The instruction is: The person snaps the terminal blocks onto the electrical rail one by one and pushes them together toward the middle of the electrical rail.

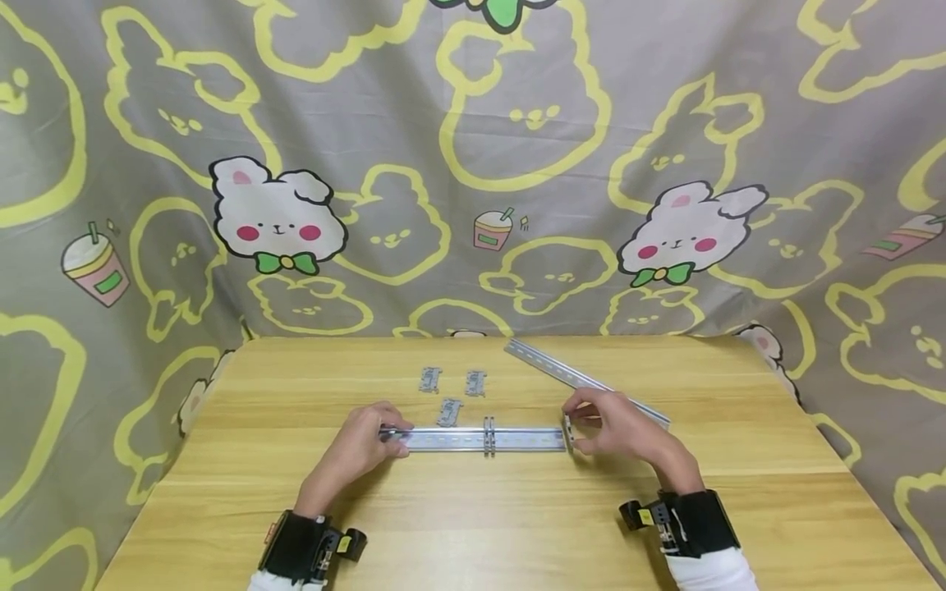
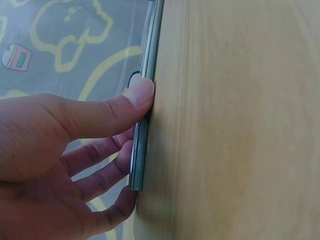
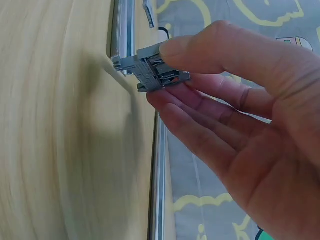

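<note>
A slotted metal DIN rail (image 1: 443,441) lies crosswise on the table, and my left hand (image 1: 360,441) grips its left end. In the left wrist view the thumb presses one edge of the rail (image 2: 140,160) with fingers behind it. My right hand (image 1: 617,423) pinches a grey terminal block (image 3: 150,70) between thumb and fingers, at the rail's right end. Whether that block is seated on the rail I cannot tell. Narrow terminal blocks (image 1: 489,437) sit across the rail near its middle.
Three loose grey terminal blocks, a left one (image 1: 429,379), a right one (image 1: 475,382) and a nearer one (image 1: 449,412), lie behind the rail. A second metal rail (image 1: 554,367) lies slanted at the back right, partly behind my right hand. A patterned curtain (image 1: 414,246) borders the wooden table (image 1: 473,525).
</note>
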A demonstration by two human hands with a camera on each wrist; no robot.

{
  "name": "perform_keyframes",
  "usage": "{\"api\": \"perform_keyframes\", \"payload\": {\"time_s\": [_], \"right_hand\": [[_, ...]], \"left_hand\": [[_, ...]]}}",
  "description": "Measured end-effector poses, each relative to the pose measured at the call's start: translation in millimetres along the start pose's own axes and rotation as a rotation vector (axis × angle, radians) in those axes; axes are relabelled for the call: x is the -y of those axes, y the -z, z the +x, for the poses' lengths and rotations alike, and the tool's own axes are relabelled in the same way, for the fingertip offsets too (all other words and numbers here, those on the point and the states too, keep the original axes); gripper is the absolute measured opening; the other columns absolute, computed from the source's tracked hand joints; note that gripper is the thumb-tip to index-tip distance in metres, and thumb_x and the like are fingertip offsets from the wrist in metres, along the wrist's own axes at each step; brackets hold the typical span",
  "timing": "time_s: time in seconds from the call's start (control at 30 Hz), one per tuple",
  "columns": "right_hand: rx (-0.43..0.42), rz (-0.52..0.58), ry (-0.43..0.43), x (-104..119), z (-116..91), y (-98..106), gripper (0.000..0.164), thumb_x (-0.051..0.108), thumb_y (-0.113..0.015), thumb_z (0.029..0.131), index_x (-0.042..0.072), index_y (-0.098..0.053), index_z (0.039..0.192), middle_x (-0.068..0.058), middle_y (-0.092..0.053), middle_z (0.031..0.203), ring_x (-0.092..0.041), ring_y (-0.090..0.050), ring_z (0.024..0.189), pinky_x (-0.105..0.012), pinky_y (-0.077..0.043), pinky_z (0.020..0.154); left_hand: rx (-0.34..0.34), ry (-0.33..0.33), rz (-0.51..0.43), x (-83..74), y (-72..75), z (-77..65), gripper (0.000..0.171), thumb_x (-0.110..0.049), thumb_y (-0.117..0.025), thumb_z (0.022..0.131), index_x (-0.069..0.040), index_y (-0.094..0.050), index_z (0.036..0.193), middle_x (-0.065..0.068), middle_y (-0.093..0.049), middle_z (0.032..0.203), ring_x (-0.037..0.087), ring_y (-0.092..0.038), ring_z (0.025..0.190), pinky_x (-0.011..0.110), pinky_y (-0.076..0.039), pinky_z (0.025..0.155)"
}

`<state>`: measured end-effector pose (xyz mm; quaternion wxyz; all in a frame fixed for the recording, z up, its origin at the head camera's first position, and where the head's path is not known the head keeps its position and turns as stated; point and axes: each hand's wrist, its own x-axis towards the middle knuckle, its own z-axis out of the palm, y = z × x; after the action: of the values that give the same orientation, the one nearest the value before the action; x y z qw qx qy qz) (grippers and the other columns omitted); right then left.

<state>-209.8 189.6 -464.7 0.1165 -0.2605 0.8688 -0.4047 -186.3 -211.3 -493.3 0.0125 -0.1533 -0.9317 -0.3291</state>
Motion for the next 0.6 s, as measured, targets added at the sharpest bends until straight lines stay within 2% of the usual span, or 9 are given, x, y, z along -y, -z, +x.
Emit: {"api": "perform_keyframes", "payload": {"time_s": [0.27,0.47,0.6], "right_hand": [[0.028,-0.028,-0.033,0.0,-0.6,-1.2,0.040,-0.004,-0.077,0.072,0.000,-0.062,0.108,-0.014,-0.064,0.110,-0.032,-0.064,0.107,-0.039,-0.054,0.091],[0.022,-0.051,-0.039,-0.9,-0.5,-2.9,0.042,-0.001,-0.079,0.071,0.002,-0.063,0.109,-0.013,-0.065,0.110,-0.029,-0.065,0.106,-0.037,-0.055,0.089],[0.022,-0.019,-0.020,-1.2,1.9,-6.3,0.041,0.000,-0.080,0.072,0.001,-0.062,0.109,-0.014,-0.065,0.110,-0.030,-0.065,0.106,-0.037,-0.055,0.089]], "left_hand": [[-0.013,-0.032,0.006,-0.5,0.9,1.3,0.029,-0.003,-0.086,0.065,-0.006,-0.079,0.093,0.004,-0.069,0.093,0.021,-0.063,0.085,0.041,-0.057,0.077],[-0.010,-0.017,0.014,-0.5,-0.2,1.1,0.029,-0.004,-0.086,0.065,-0.006,-0.079,0.093,0.003,-0.069,0.093,0.021,-0.063,0.086,0.040,-0.056,0.078],[-0.011,-0.011,0.017,-0.3,-0.9,1.3,0.029,-0.004,-0.086,0.065,-0.007,-0.079,0.093,0.003,-0.069,0.094,0.022,-0.063,0.086,0.041,-0.056,0.079]]}}
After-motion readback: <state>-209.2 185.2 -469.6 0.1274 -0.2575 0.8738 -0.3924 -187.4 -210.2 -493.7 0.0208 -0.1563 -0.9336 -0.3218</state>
